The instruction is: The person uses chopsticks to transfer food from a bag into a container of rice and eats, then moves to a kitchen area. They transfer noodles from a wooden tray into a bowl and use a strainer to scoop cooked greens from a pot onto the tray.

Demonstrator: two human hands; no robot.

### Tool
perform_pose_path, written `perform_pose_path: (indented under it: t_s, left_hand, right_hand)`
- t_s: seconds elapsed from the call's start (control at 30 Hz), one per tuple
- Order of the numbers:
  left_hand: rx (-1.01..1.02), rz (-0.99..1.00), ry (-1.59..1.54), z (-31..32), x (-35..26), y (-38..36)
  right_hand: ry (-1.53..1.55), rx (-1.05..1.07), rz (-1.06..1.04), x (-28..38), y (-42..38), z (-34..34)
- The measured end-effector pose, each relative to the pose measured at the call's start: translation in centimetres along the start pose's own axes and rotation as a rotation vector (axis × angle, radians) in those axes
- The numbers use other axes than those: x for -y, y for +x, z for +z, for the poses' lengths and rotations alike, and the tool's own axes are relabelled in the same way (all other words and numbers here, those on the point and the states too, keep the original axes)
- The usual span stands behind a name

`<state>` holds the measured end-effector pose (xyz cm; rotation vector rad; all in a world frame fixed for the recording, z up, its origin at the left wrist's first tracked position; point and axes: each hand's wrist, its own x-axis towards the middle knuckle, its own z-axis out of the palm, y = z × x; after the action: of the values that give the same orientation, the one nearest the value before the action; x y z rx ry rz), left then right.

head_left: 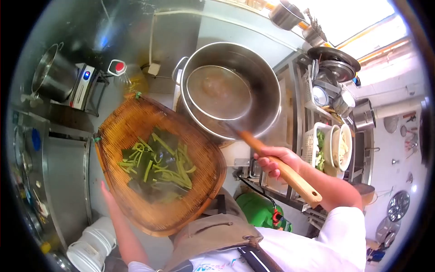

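My right hand (280,162) is wrapped around a thick wooden handle (297,181) with a hole in its end. The dark far end of this tool reaches over the near rim of a large steel pot (269,86); its head cannot be made out. Cloudy liquid (217,93) lies inside the pot. To its left, a wide woven bamboo basket (122,199) is tilted against my front, holding cut green stalks (174,170) with steam over them. My left hand (107,195) is at the basket's left edge, supporting it, with most fingers hidden behind.
Left of the pot stand an oil jug (129,79) with a red cap and another steel pot (54,75) by an induction cooker (84,88). On the right, a rack holds a white basket (309,152) and bowls. A green gas cylinder (258,211) stands below; white buckets (93,245) are lower left.
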<state>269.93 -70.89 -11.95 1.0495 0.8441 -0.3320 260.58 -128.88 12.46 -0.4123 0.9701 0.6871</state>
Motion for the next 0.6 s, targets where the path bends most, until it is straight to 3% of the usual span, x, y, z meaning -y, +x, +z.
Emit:
perform_pose_path:
  t_s: [0.2, 0.37, 0.47, 0.6]
  left_hand:
    - [0.063, -0.009, 0.000, 1.2, 0.0, 0.0]
    - [0.085, -0.013, -0.008, 1.3, 0.0, -0.2]
    - [0.088, -0.015, -0.008, 1.1, -0.1, -0.4]
    - [0.087, -0.007, -0.006, 0.9, -0.6, -0.7]
  right_hand:
    - [0.115, 0.068, -0.021, -3.2, -0.2, 5.8]
    - [0.451, 0.490, -0.037, -3.0, 3.5, 5.6]
    - [0.397, 0.308, -0.046, -1.5, 5.2, 6.5]
    - [0.458, 0.286, -0.180, 1.3, 5.7, 5.4]
